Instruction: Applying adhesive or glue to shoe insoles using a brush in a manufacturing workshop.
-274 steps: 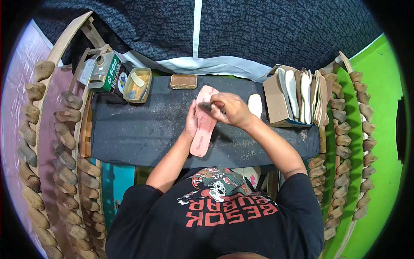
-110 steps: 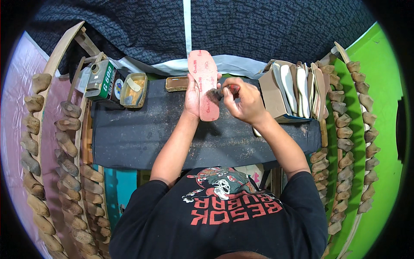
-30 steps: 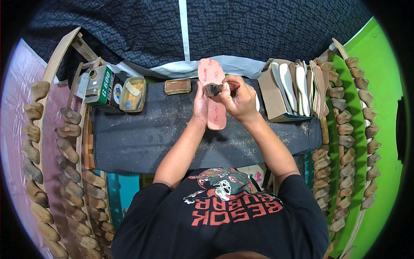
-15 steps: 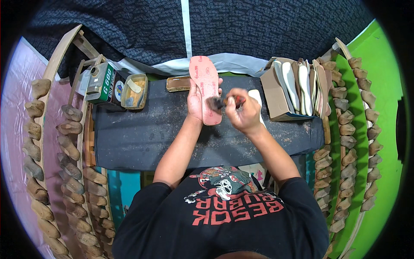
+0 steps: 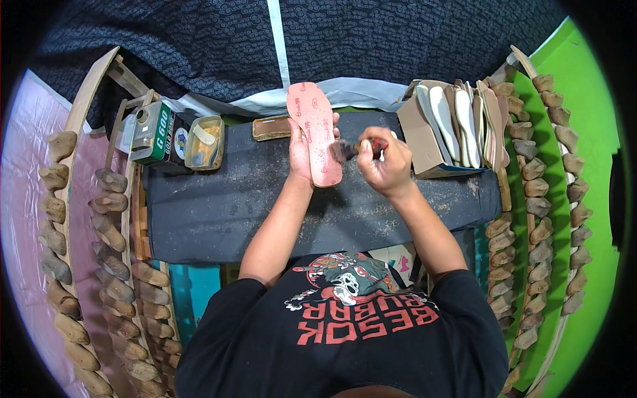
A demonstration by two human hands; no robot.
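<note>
Fingers (image 5: 336, 120) of the left hand (image 5: 300, 152) curl partway around a pink insole (image 5: 318, 134), cradling it from beneath above the dark bench (image 5: 206, 222). Seemingly light, thin and bendable, it likely handles best by its edges. Opposite, the right hand (image 5: 388, 164) grips a brush (image 5: 344, 151), bristles at the insole's right edge.

Left hand (image 5: 300, 151) holding a pink insole (image 5: 317, 129), right hand (image 5: 388, 167) gripping a brush (image 5: 346, 151) at its edge, dark table (image 5: 219, 212) below
</note>
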